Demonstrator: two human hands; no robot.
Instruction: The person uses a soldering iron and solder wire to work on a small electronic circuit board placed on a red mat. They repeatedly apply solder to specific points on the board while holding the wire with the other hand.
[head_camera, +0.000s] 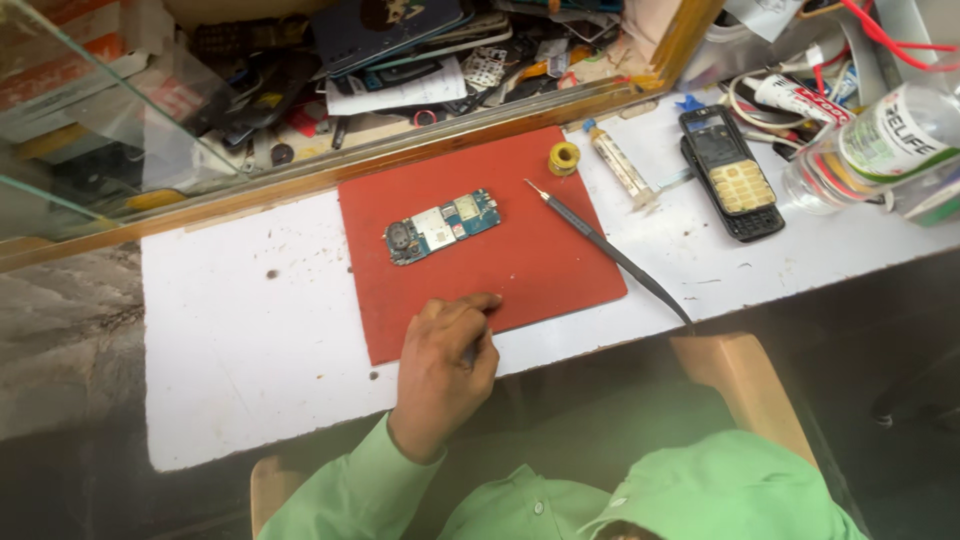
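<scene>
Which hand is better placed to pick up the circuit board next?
Probably the left hand: it rests at the near edge of the red mat, just below the circuit board. The right hand is not in view.

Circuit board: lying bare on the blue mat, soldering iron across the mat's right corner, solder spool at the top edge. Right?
Not quite. The mat is red, not blue, as the head view shows. The rest holds: the circuit board lies bare on it, the soldering iron crosses the mat's right corner, and the solder spool sits at the top edge.
</scene>
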